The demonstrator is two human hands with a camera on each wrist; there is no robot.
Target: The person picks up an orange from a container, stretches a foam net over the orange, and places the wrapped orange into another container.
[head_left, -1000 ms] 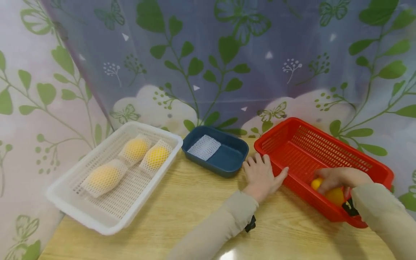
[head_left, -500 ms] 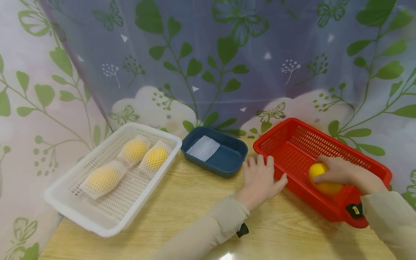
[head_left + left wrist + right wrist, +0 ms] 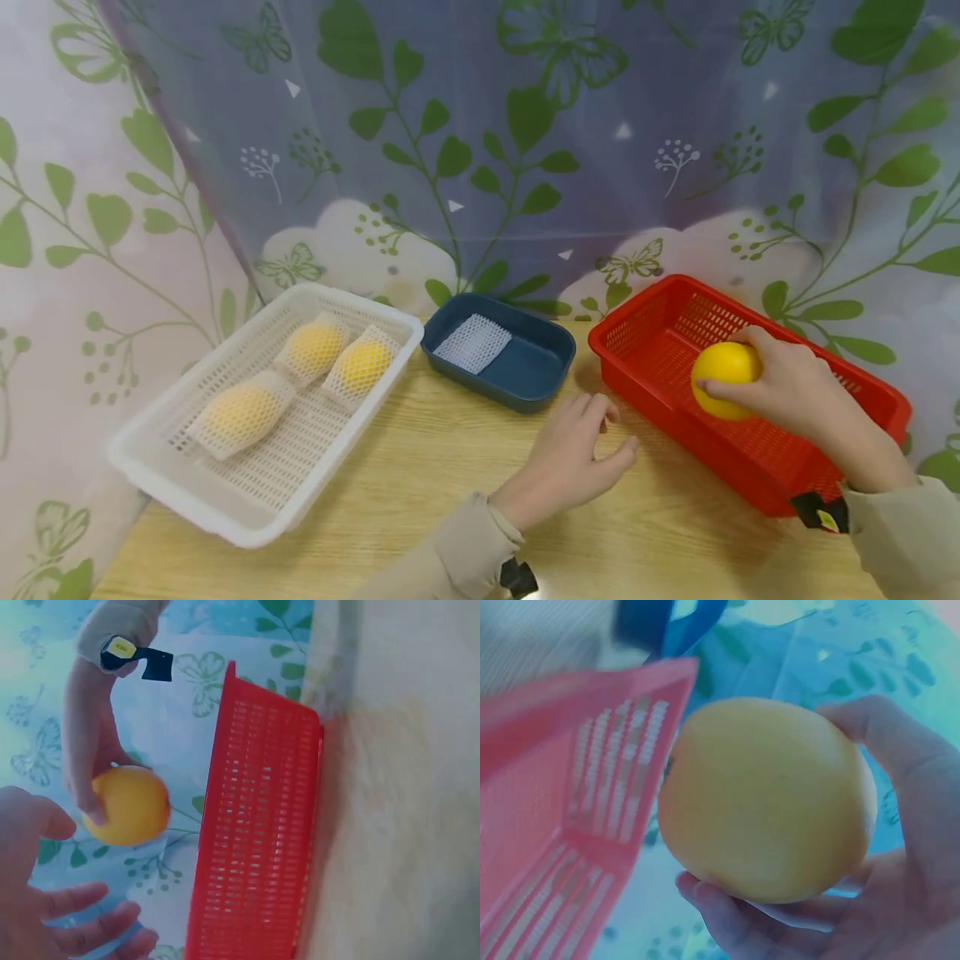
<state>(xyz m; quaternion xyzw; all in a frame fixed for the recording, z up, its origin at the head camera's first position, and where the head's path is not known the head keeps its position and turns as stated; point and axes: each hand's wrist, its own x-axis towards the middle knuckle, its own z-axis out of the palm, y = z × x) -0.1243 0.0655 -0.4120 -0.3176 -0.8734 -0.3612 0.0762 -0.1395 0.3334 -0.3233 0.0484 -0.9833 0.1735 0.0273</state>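
My right hand (image 3: 798,387) grips a smooth, rounded yellow fruit (image 3: 726,367) above the red slotted basket (image 3: 675,417). In the right wrist view, the thumb and fingers wrap round the near side of the fruit (image 3: 769,799), whose left edge shows a small dark spot. My left hand (image 3: 566,458) hovers over the table in front of the red basket, holding nothing, its fingers loosely bent. A white foam net sleeve (image 3: 474,343) lies flat inside the dark blue tray (image 3: 540,362), just beyond the left hand.
On the left, a white slotted basket (image 3: 352,442) contains 3 yellow fruits (image 3: 243,412) in white foam nets. The wooden table (image 3: 420,475) spans the foreground. A printed curtain (image 3: 480,167) stands directly behind the containers.
The right hand has lifted the yellow fruit up from inside the red basket, moving it slightly left. The left hand has come off the basket's edge and drawn back toward the body.
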